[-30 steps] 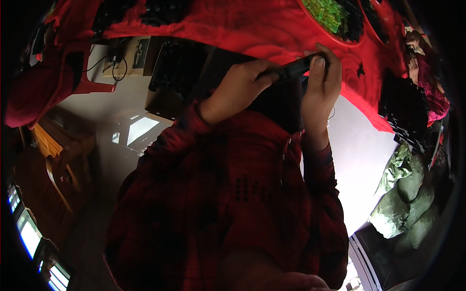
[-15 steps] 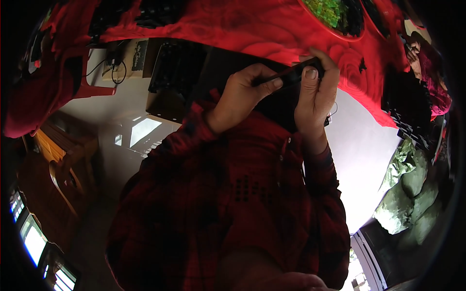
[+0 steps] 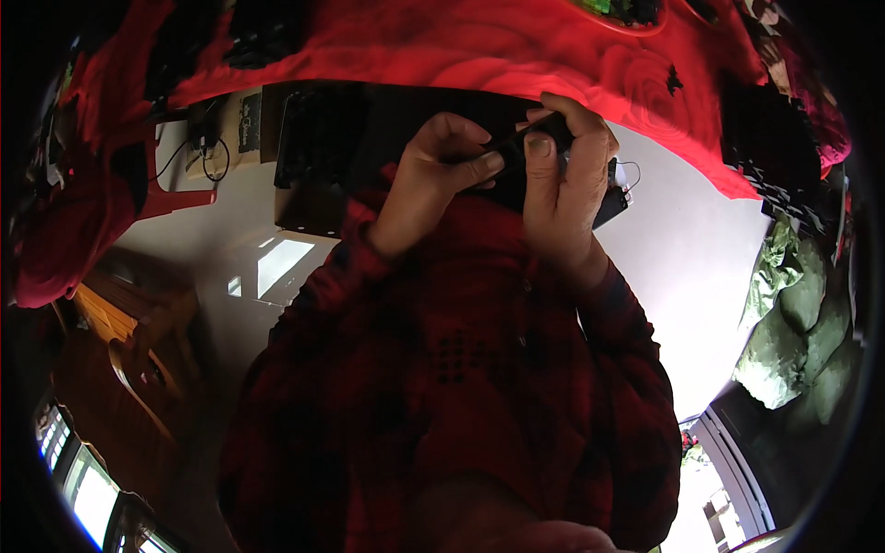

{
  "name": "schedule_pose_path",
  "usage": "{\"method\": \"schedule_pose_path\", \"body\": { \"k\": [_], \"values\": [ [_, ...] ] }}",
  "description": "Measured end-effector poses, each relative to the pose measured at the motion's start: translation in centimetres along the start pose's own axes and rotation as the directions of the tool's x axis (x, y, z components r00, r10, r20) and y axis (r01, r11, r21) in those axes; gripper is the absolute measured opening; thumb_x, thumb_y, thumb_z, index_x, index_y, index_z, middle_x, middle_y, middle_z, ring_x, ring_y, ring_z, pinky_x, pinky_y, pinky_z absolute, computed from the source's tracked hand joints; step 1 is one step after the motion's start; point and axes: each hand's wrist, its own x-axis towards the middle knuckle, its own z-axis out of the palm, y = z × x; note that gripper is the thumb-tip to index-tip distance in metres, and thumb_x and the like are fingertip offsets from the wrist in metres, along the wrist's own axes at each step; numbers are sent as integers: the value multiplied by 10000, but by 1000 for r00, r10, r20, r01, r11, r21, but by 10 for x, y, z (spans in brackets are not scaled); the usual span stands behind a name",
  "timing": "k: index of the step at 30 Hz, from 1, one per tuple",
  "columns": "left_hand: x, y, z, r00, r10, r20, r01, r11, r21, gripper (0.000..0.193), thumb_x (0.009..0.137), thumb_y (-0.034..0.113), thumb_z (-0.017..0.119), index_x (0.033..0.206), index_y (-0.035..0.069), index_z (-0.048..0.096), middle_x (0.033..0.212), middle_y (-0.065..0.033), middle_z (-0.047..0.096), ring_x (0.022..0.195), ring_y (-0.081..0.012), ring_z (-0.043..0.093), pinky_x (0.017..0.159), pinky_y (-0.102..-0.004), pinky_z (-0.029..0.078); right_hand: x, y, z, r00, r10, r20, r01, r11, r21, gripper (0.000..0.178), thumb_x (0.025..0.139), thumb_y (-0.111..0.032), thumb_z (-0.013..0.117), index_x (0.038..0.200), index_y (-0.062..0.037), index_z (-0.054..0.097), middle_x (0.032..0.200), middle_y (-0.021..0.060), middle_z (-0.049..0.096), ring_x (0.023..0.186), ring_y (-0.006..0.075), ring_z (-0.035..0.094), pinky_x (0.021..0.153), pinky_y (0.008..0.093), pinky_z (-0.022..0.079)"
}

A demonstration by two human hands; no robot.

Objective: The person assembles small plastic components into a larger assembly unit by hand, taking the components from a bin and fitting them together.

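Both hands are raised just in front of the red tablecloth's edge, at chest height. Between them is a small, dark, narrow piece [image 3: 551, 126], too dim to name more exactly. My right hand [image 3: 567, 180] grips one end, with its thumb on the near side and its fingers curled around the far side. At the other end, my left hand [image 3: 429, 175] pinches with thumb and forefinger, its remaining fingers folded in. Shadow hides part of the piece, and its outline merges with the dark area behind it.
A red patterned cloth [image 3: 516, 55] covers the table ahead, with black items [image 3: 263, 32] at its left and a round container of green pieces [image 3: 627, 11] at the far edge. Below stands a box of black parts [image 3: 323, 138]. Pale green sacks [image 3: 784, 341] lie at right; a red chair [image 3: 171, 198] stands left.
The view has shifted, so the table sits higher and the green pieces show less. Both hands appear slightly further left, and the dark piece stays between them.
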Motion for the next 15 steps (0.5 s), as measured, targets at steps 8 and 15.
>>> {"method": "schedule_pose_path", "body": {
  "k": [8, 15],
  "values": [
    [71, 26, -22, 998, 0, 67, -36, 850, 525, 280, 817, 225, 775, 860, 17, 591, 732, -48, 661, 608, -91, 589, 542, -225, 468, 16, 50, 27, 943, 332, 18, -333, 941, 62, 246, 981, -179, 546, 1130, 13, 583, 956, 193, 654, 876, 358, 619, 774, 437, 491],
    [124, 56, -18, 984, -30, 178, -124, 603, 788, 286, 837, 249, 746, 824, 16, 581, 635, -41, 603, 516, -88, 552, 469, -258, 419, 41, 91, 37, 948, 317, 30, -314, 945, -91, 208, 949, -141, 563, 1079, 16, 603, 932, 206, 644, 846, 396, 620, 730, 456, 494]
  ]
}}
